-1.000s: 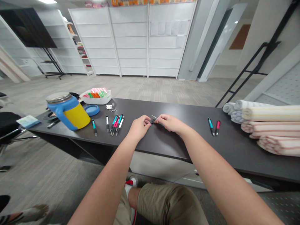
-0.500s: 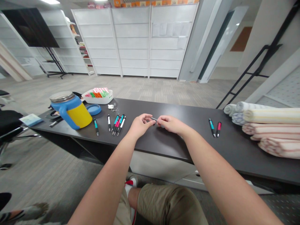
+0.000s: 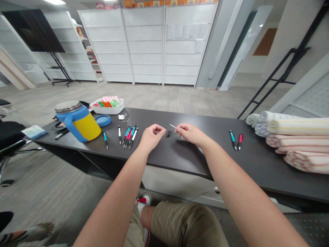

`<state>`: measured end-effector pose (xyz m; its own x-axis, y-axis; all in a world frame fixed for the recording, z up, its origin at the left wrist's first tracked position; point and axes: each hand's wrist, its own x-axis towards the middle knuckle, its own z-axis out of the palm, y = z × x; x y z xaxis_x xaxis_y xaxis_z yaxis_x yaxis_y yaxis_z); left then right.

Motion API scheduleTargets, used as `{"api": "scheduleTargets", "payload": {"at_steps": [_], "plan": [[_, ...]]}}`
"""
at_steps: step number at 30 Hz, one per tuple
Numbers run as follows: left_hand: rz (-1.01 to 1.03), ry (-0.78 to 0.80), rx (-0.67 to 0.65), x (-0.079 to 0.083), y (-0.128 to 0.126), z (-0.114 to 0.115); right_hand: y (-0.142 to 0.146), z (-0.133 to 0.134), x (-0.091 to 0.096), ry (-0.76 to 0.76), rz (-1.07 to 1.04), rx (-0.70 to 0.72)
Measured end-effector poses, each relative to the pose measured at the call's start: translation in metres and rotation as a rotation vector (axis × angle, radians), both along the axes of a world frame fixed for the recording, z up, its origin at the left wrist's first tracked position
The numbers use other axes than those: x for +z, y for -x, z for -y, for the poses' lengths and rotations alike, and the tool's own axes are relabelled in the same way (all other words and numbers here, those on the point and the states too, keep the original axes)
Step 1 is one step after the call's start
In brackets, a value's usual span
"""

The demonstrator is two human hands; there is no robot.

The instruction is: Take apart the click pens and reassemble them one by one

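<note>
Parted since half a second ago: left hand (image 3: 151, 134) and right hand (image 3: 189, 133), then tip to tip, now with a gap between. Pinches a thin pale rod (image 3: 172, 126) in the right fingers (image 3: 180, 129), thumb against forefinger, the rod slanting up and away toward the left fingers (image 3: 158, 129). Curls those left fingers closed, thumb on forefinger; cannot tell whether anything sits inside. Between the two sets of fingers, just below the rod's free end: two short black pen parts (image 3: 168, 133), side by side, flat on the dark counter (image 3: 180, 156), touched by neither hand. Near, to the left of the left fingers: a fan of pens (image 3: 129, 133) in teal, pink and white. Farther left: a white pen (image 3: 119, 134), a lone teal pen (image 3: 105, 139), then a blue and yellow jug (image 3: 78, 120) with a blue lid (image 3: 102, 120) beside it and a white tray (image 3: 108, 107) behind. Well to the right of the right fingers: a pair of pens (image 3: 235, 140), teal and pink, side by side. Beyond them: rolled towels (image 3: 295, 137).
</note>
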<state>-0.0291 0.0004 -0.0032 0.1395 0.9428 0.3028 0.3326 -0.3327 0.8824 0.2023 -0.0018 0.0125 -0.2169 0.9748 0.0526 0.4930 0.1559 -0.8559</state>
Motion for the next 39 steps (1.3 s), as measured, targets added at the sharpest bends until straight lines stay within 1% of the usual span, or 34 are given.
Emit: {"api": "scheduleTargets", "payload": {"at_steps": [2,4,5,8,12,14,17,19,20,22,24,26,28,30,32,36,38,39], "plan": [[-0.164,-0.101,-0.126,0.004,-0.003,0.006,-0.002,-0.002,-0.002,-0.016,-0.017,-0.031],[-0.277,-0.185,-0.244,0.005,-0.007,0.010,-0.002,-0.004,-0.003,-0.024,-0.027,-0.044],[-0.318,-0.217,-0.281,0.005,-0.008,0.011,-0.003,-0.004,-0.004,-0.025,-0.028,-0.043],[-0.411,-0.267,-0.305,0.001,-0.012,0.012,-0.002,-0.003,-0.005,-0.024,-0.022,-0.027],[-0.449,-0.246,-0.288,0.001,-0.013,0.012,-0.002,-0.003,-0.004,-0.018,-0.011,-0.004],[-0.410,-0.216,-0.238,0.003,-0.013,0.012,-0.002,-0.002,-0.003,-0.017,-0.012,0.004],[-0.278,-0.162,-0.044,0.005,-0.011,0.010,0.000,0.001,0.000,-0.004,-0.006,0.037],[-0.153,-0.113,0.040,0.004,-0.008,0.007,0.002,0.006,0.003,0.027,0.006,0.090],[-0.095,-0.089,0.041,0.003,-0.006,0.005,0.003,0.008,0.005,0.048,0.014,0.121],[-0.015,-0.043,-0.014,0.000,-0.003,0.002,0.006,0.012,0.009,0.083,0.026,0.171],[0.011,-0.009,-0.075,-0.002,-0.001,0.000,0.007,0.015,0.012,0.102,0.032,0.199],[0.045,0.021,-0.097,-0.004,0.000,-0.002,0.007,0.016,0.013,0.105,0.026,0.206],[0.138,0.049,-0.064,-0.006,0.000,-0.004,0.006,0.014,0.012,0.101,0.014,0.193],[0.257,0.069,0.011,-0.007,0.001,-0.007,0.003,0.010,0.009,0.081,0.003,0.155],[0.331,0.061,0.103,-0.008,0.003,-0.011,0.000,0.006,0.004,0.057,0.000,0.099],[0.338,-0.028,0.271,-0.009,0.011,-0.016,-0.004,0.000,-0.002,0.022,-0.007,0.013],[0.258,-0.055,0.332,-0.007,0.013,-0.013,-0.004,-0.001,-0.003,0.012,-0.013,-0.003],[0.186,-0.066,0.361,-0.006,0.013,-0.011,-0.004,-0.001,-0.004,0.011,-0.016,-0.010]]}}
